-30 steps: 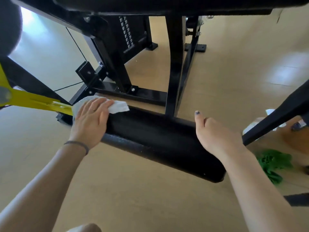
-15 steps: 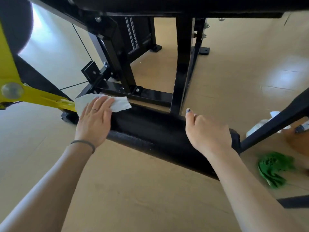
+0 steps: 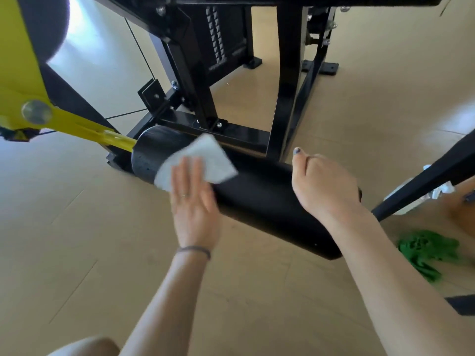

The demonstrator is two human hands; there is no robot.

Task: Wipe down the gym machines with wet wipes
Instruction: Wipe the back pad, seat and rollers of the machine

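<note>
A black padded roller (image 3: pixel 259 199) of a gym machine runs from left to lower right across the middle of the head view, fixed to a yellow lever arm (image 3: pixel 84 129). My left hand (image 3: pixel 192 204) lies flat, fingers together, pressing a white wet wipe (image 3: pixel 205 158) onto the roller's left part. My right hand (image 3: pixel 326 186) is wrapped over the roller's right part, thumb up, gripping it. The roller's left end cap is uncovered.
The machine's black steel frame (image 3: pixel 288 80) and weight stack (image 3: pixel 218 39) stand behind the roller. A black bar (image 3: pixel 424 186) slants in from the right. On the tan floor at right lie a green cloth (image 3: pixel 426 253) and a white wipes pack (image 3: pixel 416 196).
My left hand has slid the wipe rightward along the roller, off its left end, which now shows bare. My right hand keeps its hold on the roller's right part.
</note>
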